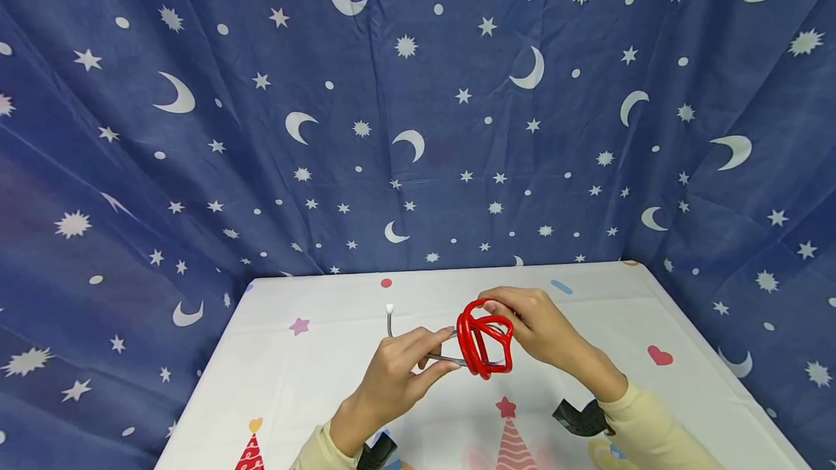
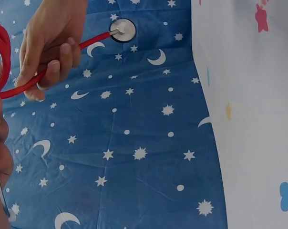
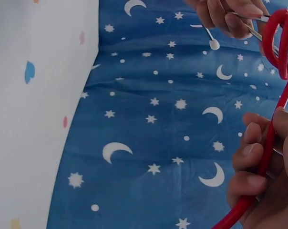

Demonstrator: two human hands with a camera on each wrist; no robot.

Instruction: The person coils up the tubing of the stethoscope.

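Note:
A stethoscope with red tubing [image 1: 484, 368] is held up over the table, its tubing looped several times around the metal ear tubes. My left hand [image 1: 397, 374] grips those ear tubes, left of the red loops. A white ear tip [image 1: 390, 308] sticks out beyond this hand. On the other side, my right hand [image 1: 537, 326] pinches the free length of tubing, which the right wrist view shows running under its curled fingers [image 3: 249, 183]. In the left wrist view, the round chest piece [image 2: 123, 30] hangs at the tubing's end, past the right hand.
Below the hands is a table with a white printed cloth [image 1: 313, 376], showing hearts, stars and tree shapes. A dark blue curtain [image 1: 366, 165] with moons and stars hangs behind and along the sides. Each wrist wears a black strap device [image 1: 581, 418].

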